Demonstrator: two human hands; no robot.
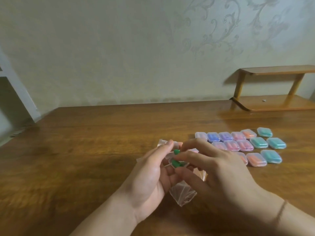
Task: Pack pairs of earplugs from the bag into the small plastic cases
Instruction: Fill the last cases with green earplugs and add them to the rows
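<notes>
Left hand: cradles an open clear case on curled fingers.
Right hand: fingertips pinch a green earplug just above the case.
Second green earplug: lying inside the case.
Bag: crumpled between both palms.
Filled cases: rows on the table, right of the hands.
</notes>
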